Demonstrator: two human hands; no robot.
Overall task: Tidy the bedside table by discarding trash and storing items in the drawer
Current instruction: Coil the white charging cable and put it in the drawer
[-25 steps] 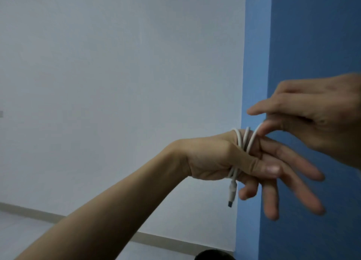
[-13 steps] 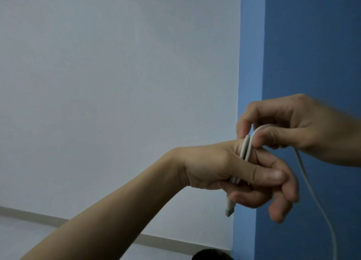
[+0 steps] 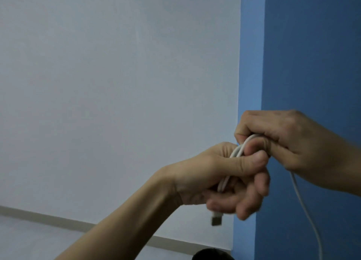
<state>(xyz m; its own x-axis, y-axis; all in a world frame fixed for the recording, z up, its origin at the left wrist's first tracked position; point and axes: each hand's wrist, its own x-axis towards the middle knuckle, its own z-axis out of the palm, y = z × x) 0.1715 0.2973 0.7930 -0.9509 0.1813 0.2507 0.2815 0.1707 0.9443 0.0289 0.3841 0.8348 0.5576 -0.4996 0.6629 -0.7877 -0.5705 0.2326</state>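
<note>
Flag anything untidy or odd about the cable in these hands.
The white cable is only partly wound: loops sit round the left hand, but a loose tail hangs from the right hand down past the frame's bottom edge, and its plug dangles below the left hand. No damage shows.

cable (image 3: 237,152): white, smooth, plastic-looking sheath, slight sheen. plug (image 3: 216,220): blurred, metallic-looking tip. white wall (image 3: 117,84): matt paint. blue wall (image 3: 312,54): matt, even paint.
</note>
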